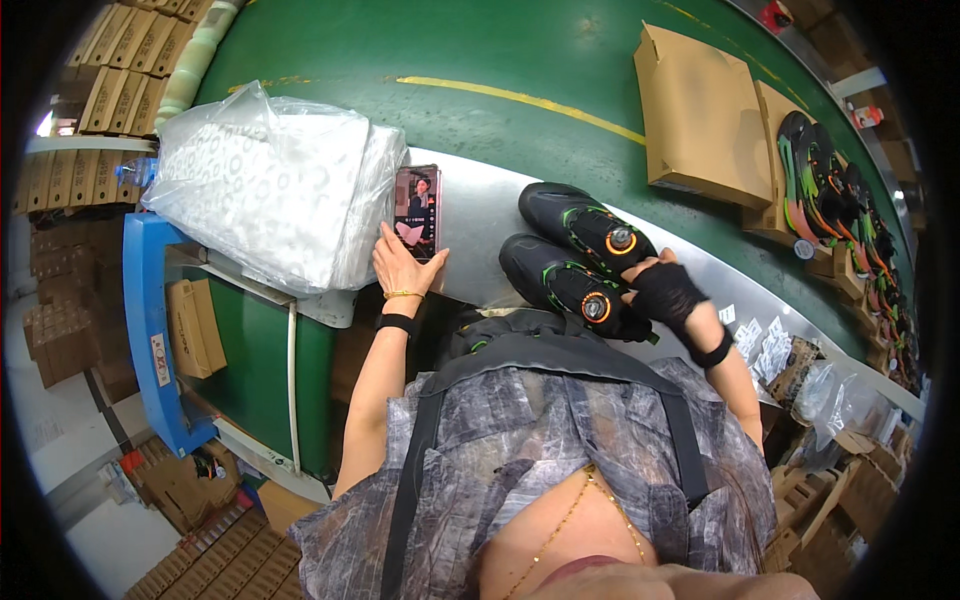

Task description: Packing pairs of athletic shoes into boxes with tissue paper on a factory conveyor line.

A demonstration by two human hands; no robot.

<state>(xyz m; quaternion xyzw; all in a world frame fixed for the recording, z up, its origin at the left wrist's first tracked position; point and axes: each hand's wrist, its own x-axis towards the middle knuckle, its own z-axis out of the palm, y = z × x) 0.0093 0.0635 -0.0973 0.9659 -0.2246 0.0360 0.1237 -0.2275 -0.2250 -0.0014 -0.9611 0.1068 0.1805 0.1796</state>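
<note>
Phone (418, 212), screen lit, sits toward the far edge of the metal worktop (478, 190), just beside a plastic-wrapped stack (270, 190) that covers the left end. Left hand (405, 268) at its lower end: fingers loosely spread and touching it, thumb by the right-hand corner. Two black shoes with green and orange trim lie side by side right of the phone, toes pointing left. Far shoe (570, 222) overlaps the far edge in view; near shoe (556, 280) lies toward the near edge. Right hand (668, 290), in a black fingerless glove, curls its fingers against the heel ends; cannot tell how firmly it grips. White crumpled packets (772, 350) lie toward the right end. Cardboard box (700, 110) stands beyond the far edge.
</note>
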